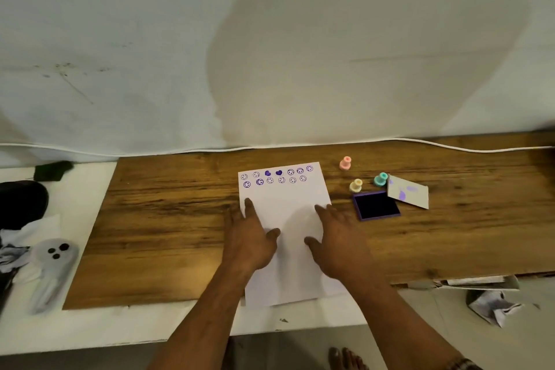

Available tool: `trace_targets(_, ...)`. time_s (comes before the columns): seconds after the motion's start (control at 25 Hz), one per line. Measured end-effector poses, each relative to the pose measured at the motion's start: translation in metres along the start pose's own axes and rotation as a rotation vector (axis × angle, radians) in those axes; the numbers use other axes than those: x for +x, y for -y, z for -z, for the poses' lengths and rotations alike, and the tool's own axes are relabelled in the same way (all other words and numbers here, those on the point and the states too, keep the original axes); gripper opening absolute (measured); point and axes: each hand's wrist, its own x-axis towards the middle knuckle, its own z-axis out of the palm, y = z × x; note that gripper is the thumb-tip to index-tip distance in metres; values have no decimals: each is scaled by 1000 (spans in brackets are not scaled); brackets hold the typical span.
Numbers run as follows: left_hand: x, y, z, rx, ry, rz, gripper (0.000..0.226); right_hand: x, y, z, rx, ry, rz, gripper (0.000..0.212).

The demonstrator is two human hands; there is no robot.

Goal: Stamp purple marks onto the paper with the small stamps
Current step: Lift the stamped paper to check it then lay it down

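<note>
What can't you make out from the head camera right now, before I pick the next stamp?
- Stamp faces: the pink stamp, yellow stamp and teal stamp stand face down, so their designs are hidden.
- Paper under the left hand and right hand: covered.
- Faint marks in the stamped rows: too small to read.
- Ink pad wetness: unclear.

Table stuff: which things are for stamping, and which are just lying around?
For stamping: paper, pink stamp, yellow stamp, green stamp, ink pad, its lid.
Lying around: white cable, crumpled paper, black bag.
</note>
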Motion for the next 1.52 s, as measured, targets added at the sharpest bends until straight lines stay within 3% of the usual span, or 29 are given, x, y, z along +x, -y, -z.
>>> trace_targets(0.12, -3, -5, -7, 1, 47, -38, 108, 0, 1, -14, -118, 25, 9, 76)
trace_targets(0.2, -2, -5, -7, -191, -39, -80, 100, 2, 0, -18, -102, 19, 13, 76)
trace_targets(0.32, 9, -3, 2, -685, -189, 96, 75, 5, -3, -19, -73, 11, 22, 76)
trace_targets(0.4, 19, 3, 6, -999, -172, 260, 50, 3, -5, -19, -57, 15, 22, 76)
trace_targets(0.44, 21, 6, 8, -1044, -161, 290, 32, 2, -5, -19, -45, 15, 20, 76)
trace_targets(0.48, 21, 8, 10, -1023, -173, 282, 17, 1, -5, -17, -21, 11, 14, 77)
trace_targets(0.6, 21, 13, 17, -947, -249, 176, 23, 0, -5, -7, 216, -57, -64, 73)
trace_targets(0.72, 30, 23, 32, -1067, -157, 76, 20, 6, -10, 8, 509, -118, -141, 53)
trace_targets(0.8, 34, 30, 40, -1139, -76, 22, 23, 13, -15, 15, 782, -105, -171, 51)
trace_targets(0.88, 35, 33, 41, -1152, -61, 17, 24, 19, -20, 21, 1000, -109, -202, 50)
trace_targets(0.96, 34, 34, 38, -1148, -78, 35, 23, 25, -22, 23, 1114, -154, -249, 33)
trace_targets(1.04, 34, 32, 37, -1142, -102, 44, 23, 30, -21, 23, 1167, -216, -280, 13)
trace_targets(1.52, 30, 18, 43, -1157, -202, 35, 22, 40, -19, 31, 1201, -286, -160, 12)
